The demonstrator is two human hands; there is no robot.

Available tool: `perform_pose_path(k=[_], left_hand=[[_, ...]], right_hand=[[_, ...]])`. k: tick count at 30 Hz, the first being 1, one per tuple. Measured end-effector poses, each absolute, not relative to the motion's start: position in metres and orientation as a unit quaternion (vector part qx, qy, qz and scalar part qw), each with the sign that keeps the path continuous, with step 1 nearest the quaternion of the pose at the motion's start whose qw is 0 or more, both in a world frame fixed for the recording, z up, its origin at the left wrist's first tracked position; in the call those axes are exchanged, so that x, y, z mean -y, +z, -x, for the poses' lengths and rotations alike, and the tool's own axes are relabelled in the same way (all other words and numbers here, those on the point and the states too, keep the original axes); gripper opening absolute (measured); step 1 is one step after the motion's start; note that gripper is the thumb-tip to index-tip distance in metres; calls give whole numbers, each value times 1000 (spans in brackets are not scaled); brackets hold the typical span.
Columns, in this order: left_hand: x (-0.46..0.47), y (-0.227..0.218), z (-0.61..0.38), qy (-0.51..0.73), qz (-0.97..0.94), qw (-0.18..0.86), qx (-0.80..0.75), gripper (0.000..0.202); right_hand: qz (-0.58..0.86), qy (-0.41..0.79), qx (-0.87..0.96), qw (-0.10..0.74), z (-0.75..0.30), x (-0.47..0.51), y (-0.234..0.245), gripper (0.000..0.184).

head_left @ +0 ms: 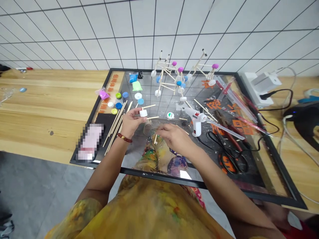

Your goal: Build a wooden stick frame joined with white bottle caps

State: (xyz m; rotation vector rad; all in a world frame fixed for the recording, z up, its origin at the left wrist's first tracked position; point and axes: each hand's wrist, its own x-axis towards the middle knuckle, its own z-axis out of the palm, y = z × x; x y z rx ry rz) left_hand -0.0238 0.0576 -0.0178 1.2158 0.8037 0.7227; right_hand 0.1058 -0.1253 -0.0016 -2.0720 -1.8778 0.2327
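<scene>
My left hand is closed around a white bottle cap, holding it between thumb and fingers above the glass board. One short wooden stick juts right from the cap's top; a second stick shows just below the cap, and I cannot tell whether it is attached. To the right, my right hand has its fingers pinched together, with a short piece of stick pointing down from the fingertips. A white glue gun with a clear glue stick in its back rests beyond the right hand.
Stick models with caps and coloured balls stand along the board's back. Long wooden sticks lie left, near coloured caps and clay packets. At right are a black cable, glue stick bags and a power strip.
</scene>
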Motion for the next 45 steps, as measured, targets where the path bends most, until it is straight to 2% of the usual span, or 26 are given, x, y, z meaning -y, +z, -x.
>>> perform_pose_path(k=[3,4,9,12,15,17,20,22,24,27,31,45], left_hand=[[-52,-18,22,304,-533,707,-353,58],[-50,-18,21,298,-528,713,-354,58],[-48,-19,20,290,-517,721,-360,59],[-49,-20,20,292,-516,721,-358,59],[-49,-21,20,285,-516,721,-364,59],[-49,-21,21,282,-515,722,-365,57],[-49,-21,21,288,-515,723,-359,56],[-47,-22,21,290,-518,723,-353,57],[-45,-23,21,285,-521,725,-349,58],[-42,-24,20,272,-525,727,-348,57],[-41,-26,19,254,-534,723,-356,55],[-44,-28,23,209,-547,734,-343,57]], right_hand=[[679,96,724,78,-103,120,-2,36],[688,91,716,73,-105,120,-4,35],[725,86,660,177,-117,132,-11,42],[675,111,714,147,-115,136,-11,48],[661,131,729,119,-108,136,-10,33],[676,149,697,186,-108,134,-12,27],[709,194,537,413,-115,126,-19,17],[699,263,376,549,-122,117,-24,24],[651,353,253,623,-127,107,-26,39],[589,421,163,670,-129,95,-25,47],[574,429,132,686,-127,92,-25,46],[618,418,168,645,-129,93,-38,49]])
